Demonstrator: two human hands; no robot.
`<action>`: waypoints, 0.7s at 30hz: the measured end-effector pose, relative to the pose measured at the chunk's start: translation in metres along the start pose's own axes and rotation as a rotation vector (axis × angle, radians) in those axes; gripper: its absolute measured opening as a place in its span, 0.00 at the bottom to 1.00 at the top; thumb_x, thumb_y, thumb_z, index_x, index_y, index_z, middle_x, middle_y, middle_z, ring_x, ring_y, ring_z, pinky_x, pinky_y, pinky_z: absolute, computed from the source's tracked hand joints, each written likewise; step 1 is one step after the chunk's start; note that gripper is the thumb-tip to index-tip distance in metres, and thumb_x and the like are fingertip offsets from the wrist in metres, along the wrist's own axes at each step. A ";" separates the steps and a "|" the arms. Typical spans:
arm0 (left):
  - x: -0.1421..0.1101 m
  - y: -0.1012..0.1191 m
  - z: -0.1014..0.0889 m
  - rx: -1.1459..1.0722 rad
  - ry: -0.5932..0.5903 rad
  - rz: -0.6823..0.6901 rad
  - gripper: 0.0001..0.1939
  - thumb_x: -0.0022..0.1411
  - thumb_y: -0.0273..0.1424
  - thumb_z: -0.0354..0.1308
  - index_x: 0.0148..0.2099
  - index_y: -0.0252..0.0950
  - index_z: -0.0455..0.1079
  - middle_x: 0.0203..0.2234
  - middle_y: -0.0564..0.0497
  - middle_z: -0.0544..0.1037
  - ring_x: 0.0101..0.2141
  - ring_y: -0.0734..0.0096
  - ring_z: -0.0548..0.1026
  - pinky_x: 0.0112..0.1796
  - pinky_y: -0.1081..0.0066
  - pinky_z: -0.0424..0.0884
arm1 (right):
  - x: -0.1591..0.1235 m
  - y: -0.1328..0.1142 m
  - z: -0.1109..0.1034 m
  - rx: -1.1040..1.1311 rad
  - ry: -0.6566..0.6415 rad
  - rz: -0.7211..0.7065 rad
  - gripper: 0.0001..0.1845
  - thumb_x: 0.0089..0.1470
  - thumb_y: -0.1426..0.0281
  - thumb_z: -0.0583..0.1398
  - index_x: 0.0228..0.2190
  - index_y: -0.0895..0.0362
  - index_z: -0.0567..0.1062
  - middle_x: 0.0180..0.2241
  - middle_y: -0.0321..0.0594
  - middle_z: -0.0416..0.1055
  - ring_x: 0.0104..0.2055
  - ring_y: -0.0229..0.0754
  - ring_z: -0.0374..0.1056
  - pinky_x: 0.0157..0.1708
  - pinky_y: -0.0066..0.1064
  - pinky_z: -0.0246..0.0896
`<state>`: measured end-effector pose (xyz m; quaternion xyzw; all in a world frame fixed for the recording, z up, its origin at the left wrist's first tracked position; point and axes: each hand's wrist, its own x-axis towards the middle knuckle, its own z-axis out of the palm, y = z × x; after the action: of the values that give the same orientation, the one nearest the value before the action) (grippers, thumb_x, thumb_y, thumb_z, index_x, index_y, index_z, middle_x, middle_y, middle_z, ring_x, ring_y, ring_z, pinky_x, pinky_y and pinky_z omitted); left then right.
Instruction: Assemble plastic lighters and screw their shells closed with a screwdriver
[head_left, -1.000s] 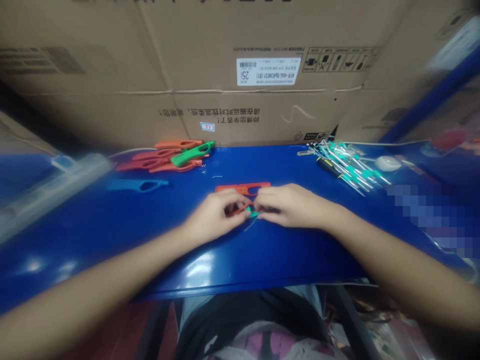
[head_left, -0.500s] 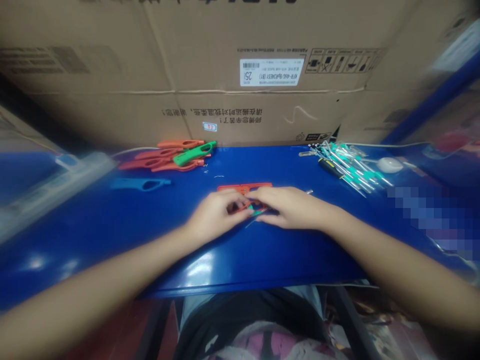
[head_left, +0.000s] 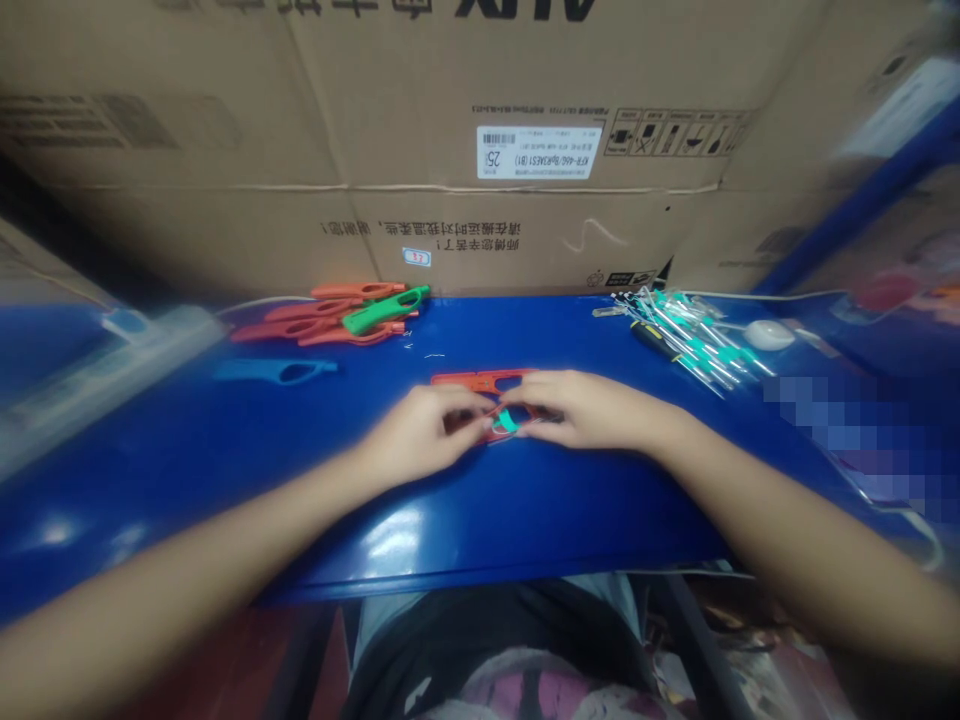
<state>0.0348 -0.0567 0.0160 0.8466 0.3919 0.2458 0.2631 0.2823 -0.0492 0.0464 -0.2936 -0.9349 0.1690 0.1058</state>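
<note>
My left hand (head_left: 427, 430) pinches the left part of an open red-orange lighter casing (head_left: 495, 433) just above the blue table. From the other side, my right hand (head_left: 574, 410) has its thumb and fingers closed at the casing's right part. Between the fingertips a small teal piece (head_left: 508, 420) shows inside the casing, with a thin pale wire beside it. The fingers cover much of both. Just beyond my hands lies another orange casing half (head_left: 484, 381), flat on the table.
At the back left lie several orange casings (head_left: 322, 310) with a green one (head_left: 386, 310) on top. A blue casing (head_left: 277, 371) lies nearer. Metal rods with teal parts (head_left: 697, 340) and a black-yellow screwdriver (head_left: 654, 341) are at right. A cardboard box (head_left: 420, 130) stands behind.
The fingertips have shifted a little apart, and the teal piece shows more clearly between them in the casing. My view has moved slightly; the piles stay as they were.
</note>
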 end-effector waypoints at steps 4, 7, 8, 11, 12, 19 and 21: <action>0.001 0.000 0.001 -0.061 -0.041 -0.048 0.11 0.64 0.31 0.59 0.45 0.37 0.80 0.35 0.51 0.84 0.27 0.72 0.76 0.31 0.73 0.69 | 0.001 -0.002 0.001 -0.037 -0.017 0.025 0.15 0.63 0.64 0.61 0.49 0.55 0.78 0.45 0.47 0.78 0.44 0.47 0.74 0.41 0.35 0.66; 0.002 -0.001 0.002 -0.090 -0.053 -0.043 0.11 0.65 0.32 0.59 0.46 0.37 0.80 0.35 0.50 0.84 0.28 0.72 0.76 0.32 0.72 0.70 | 0.001 -0.002 0.004 -0.043 -0.006 0.048 0.16 0.64 0.63 0.60 0.49 0.55 0.78 0.46 0.46 0.79 0.45 0.48 0.75 0.42 0.35 0.67; 0.002 -0.001 0.002 -0.095 -0.054 -0.037 0.11 0.65 0.33 0.59 0.46 0.37 0.80 0.37 0.50 0.84 0.29 0.71 0.77 0.33 0.72 0.70 | 0.001 -0.002 0.005 -0.046 0.001 0.059 0.16 0.64 0.63 0.60 0.50 0.55 0.78 0.46 0.46 0.78 0.46 0.48 0.75 0.43 0.36 0.67; 0.002 -0.002 0.001 -0.107 -0.063 -0.048 0.13 0.65 0.33 0.59 0.48 0.37 0.81 0.40 0.49 0.84 0.32 0.69 0.78 0.35 0.71 0.70 | 0.001 0.000 0.008 -0.057 0.026 0.092 0.16 0.64 0.64 0.61 0.50 0.55 0.79 0.46 0.46 0.78 0.47 0.49 0.75 0.45 0.36 0.67; 0.002 -0.002 0.000 -0.113 -0.071 -0.062 0.13 0.66 0.33 0.59 0.49 0.37 0.80 0.40 0.48 0.84 0.33 0.68 0.78 0.35 0.71 0.71 | 0.001 0.001 0.009 -0.049 0.037 0.106 0.16 0.63 0.64 0.61 0.50 0.54 0.79 0.46 0.46 0.78 0.47 0.48 0.75 0.45 0.36 0.67; 0.004 0.000 -0.003 -0.163 -0.143 -0.139 0.14 0.66 0.31 0.59 0.50 0.37 0.81 0.39 0.48 0.84 0.33 0.68 0.78 0.35 0.71 0.70 | 0.010 0.005 0.012 0.211 0.026 0.304 0.16 0.55 0.61 0.67 0.45 0.53 0.83 0.36 0.40 0.77 0.33 0.40 0.70 0.34 0.30 0.61; 0.003 0.001 -0.004 -0.147 -0.144 -0.132 0.14 0.66 0.30 0.58 0.50 0.37 0.81 0.40 0.48 0.84 0.34 0.68 0.79 0.35 0.71 0.70 | 0.013 0.005 0.013 0.284 0.026 0.362 0.17 0.53 0.59 0.68 0.42 0.54 0.83 0.33 0.39 0.76 0.28 0.37 0.66 0.28 0.28 0.57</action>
<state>0.0346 -0.0535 0.0201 0.8127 0.4079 0.1944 0.3678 0.2704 -0.0411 0.0336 -0.4410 -0.8324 0.3111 0.1262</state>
